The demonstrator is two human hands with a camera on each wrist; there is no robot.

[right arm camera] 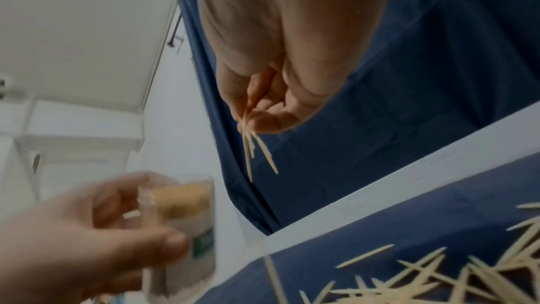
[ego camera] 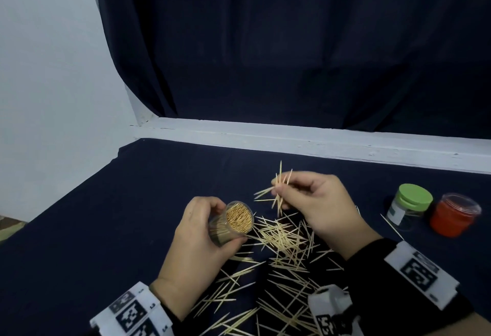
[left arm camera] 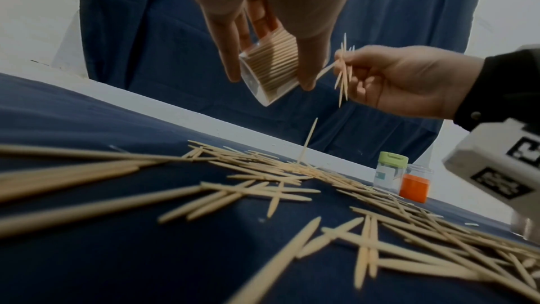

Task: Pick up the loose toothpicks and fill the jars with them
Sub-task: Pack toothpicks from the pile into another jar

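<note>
My left hand (ego camera: 202, 232) grips a clear open jar (ego camera: 233, 222) packed with toothpicks, tilted with its mouth toward the right and lifted off the table. The same jar (left arm camera: 271, 71) shows between my fingers in the left wrist view. My right hand (ego camera: 313, 202) pinches a small bunch of toothpicks (ego camera: 280, 189) just right of and above the jar mouth; the bunch (right arm camera: 252, 147) fans out below my fingertips. Many loose toothpicks (ego camera: 281, 250) lie scattered on the dark blue cloth under both hands. One toothpick (left arm camera: 308, 142) stands almost upright over the pile.
A clear jar with a green lid (ego camera: 409, 205) and a jar with orange contents (ego camera: 454, 214) stand at the right. A white ledge (ego camera: 292, 139) and a dark curtain (ego camera: 292, 43) bound the table's far side; a white wall is on the left.
</note>
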